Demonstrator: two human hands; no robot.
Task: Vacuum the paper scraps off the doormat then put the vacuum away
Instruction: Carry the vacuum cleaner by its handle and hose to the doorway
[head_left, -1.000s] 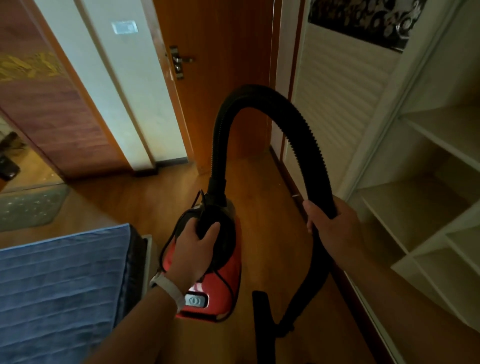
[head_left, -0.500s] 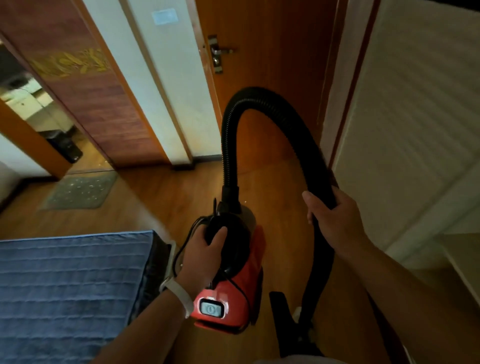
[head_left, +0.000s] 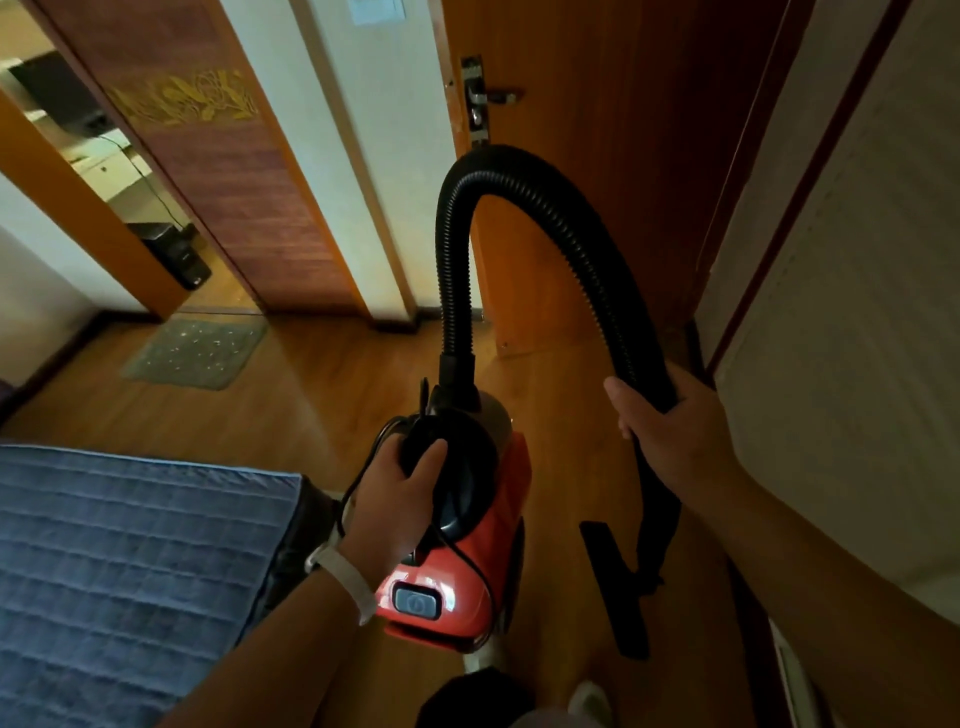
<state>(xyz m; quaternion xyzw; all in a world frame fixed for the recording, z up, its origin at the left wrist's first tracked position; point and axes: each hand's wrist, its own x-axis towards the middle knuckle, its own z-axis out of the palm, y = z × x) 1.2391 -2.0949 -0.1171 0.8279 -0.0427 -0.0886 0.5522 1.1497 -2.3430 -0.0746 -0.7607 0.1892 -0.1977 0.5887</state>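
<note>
A red canister vacuum (head_left: 488, 561) hangs in the air at centre, carried by its black top handle, which my left hand (head_left: 392, 499) grips. Its ribbed black hose (head_left: 519, 176) arches up and over to the right, where my right hand (head_left: 670, 431) grips it. Below that hand the black floor nozzle (head_left: 618, 592) dangles just above the wooden floor. The grey-green doormat (head_left: 195, 353), dotted with small white paper scraps, lies on the floor at the far left, in front of an open doorway.
A bed with a blue quilted cover (head_left: 130, 571) fills the lower left. A closed wooden door (head_left: 597, 171) stands straight ahead, a white wardrobe front (head_left: 857, 338) on the right. A brown sliding door (head_left: 218, 171) borders the doorway behind the mat. My feet show at the bottom edge.
The view has swung left: the wardrobe shelves have left the frame and the doormat and doorway have come into sight. Both hands keep their grips while carrying the vacuum.
</note>
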